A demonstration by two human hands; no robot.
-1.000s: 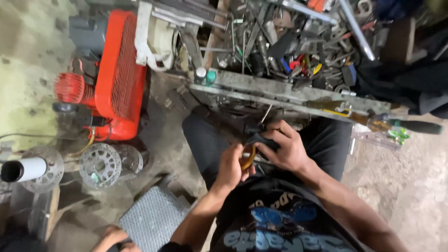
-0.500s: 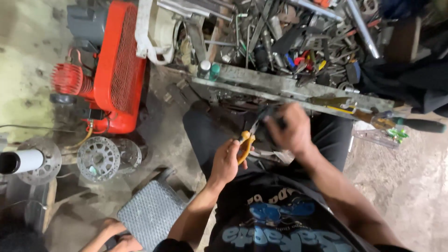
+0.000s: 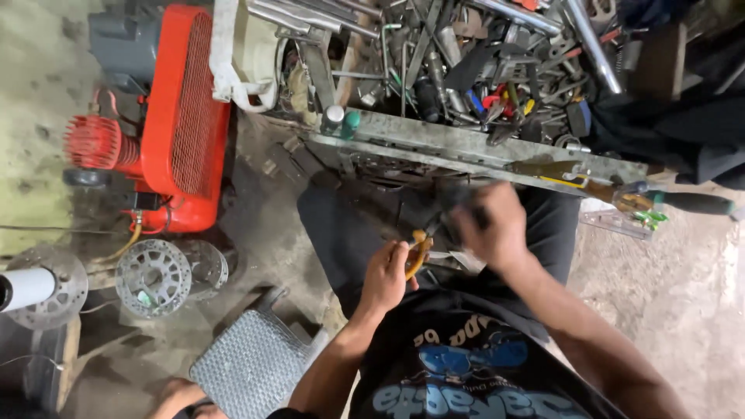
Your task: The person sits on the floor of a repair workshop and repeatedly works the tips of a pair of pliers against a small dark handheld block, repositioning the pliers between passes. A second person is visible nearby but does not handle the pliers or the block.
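Far left: a white cylinder lies on a round grey metal disc; beside them sits a spoked silver wheel hub.
Upper left: a red compressor with a mesh guard stands on the dirt floor.
Lower left: a grey perforated metal seat sits by the person's knee; another person's hand shows at the bottom edge.
Left hand: the left hand is clenched around the orange-handled pliers, held over the lap just below the bench edge.
Work piece: a small dark part at the plier tips is too blurred to name.
Right hand: the right hand is motion-blurred; its fingers look curled around something dark, but what it is I cannot tell.
Bench: a worn grey metal workbench edge carries a heap of mixed steel tools.
Far right: a green-handled screwdriver lies on the bench end.
Progress: judging by both hands meeting at the pliers, the gripping work appears mid-way, with nothing set down as finished.
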